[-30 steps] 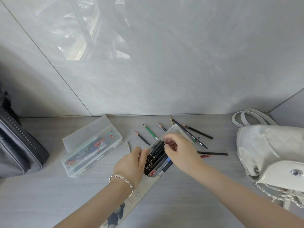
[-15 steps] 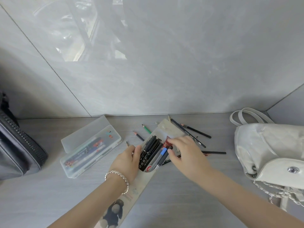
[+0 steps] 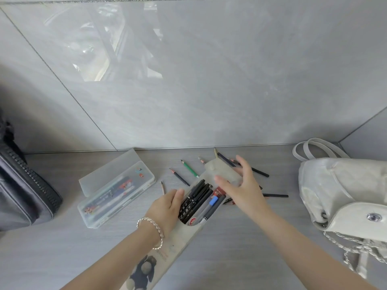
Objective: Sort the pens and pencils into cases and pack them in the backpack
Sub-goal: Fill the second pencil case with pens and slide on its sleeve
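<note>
The right hand [image 3: 240,191] hangs over the flap of the soft case [image 3: 219,170], fingers spread, holding nothing. The left hand [image 3: 167,208], fingers straight, rests against the case's left edge beside the packed pens [image 3: 196,201]. Heaped high, they could snag the flap or roll out. A careless sweep might scatter the loose pencils [image 3: 190,168] behind. The backpack [image 3: 339,189] waits at the right.

Nothing can be read. The black markers [image 3: 193,203] carry white print, one pen [image 3: 218,192] has a red label, and the pouch [image 3: 180,241] has faint lettering, all too small to make out.
</note>
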